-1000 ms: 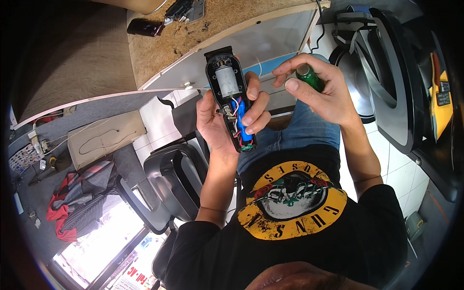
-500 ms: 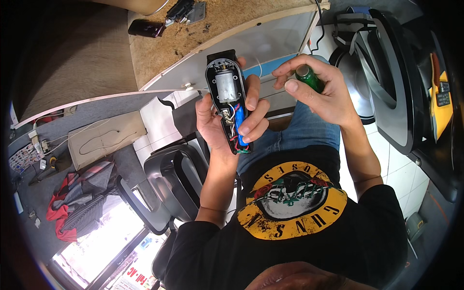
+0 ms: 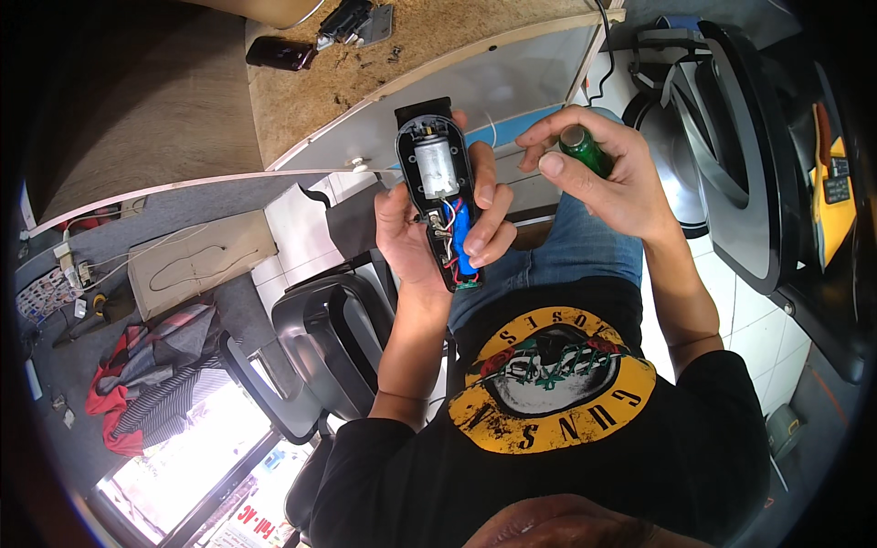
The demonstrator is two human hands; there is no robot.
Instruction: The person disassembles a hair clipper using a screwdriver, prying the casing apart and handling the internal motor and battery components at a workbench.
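Observation:
My left hand (image 3: 410, 245) is closed around an opened hair clipper (image 3: 425, 203), held upright above my lap with its inside facing up. Inside show a silver motor (image 3: 436, 169), a blue cylindrical battery (image 3: 462, 236), and thin red and white wires. A black head tops the clipper at its far end. To the right, apart from the clipper, my right hand (image 3: 621, 173) grips a green, shiny cylinder (image 3: 585, 151) with a pale round end, perhaps a tool handle; the rest of it is hidden in the palm.
Beyond my hands is a worn wooden worktop (image 3: 384, 68) bearing a dark red glossy casing (image 3: 280, 53), black parts (image 3: 345, 26) and small bits. Black chairs stand left (image 3: 333, 333) and right (image 3: 744, 155). At far left lie a cardboard piece (image 3: 201, 260) and crumpled cloth (image 3: 164, 365).
The clipper and my left hand have shifted slightly to the right, and the clipper has tilted a little. My right hand stays almost still with the green cylinder.

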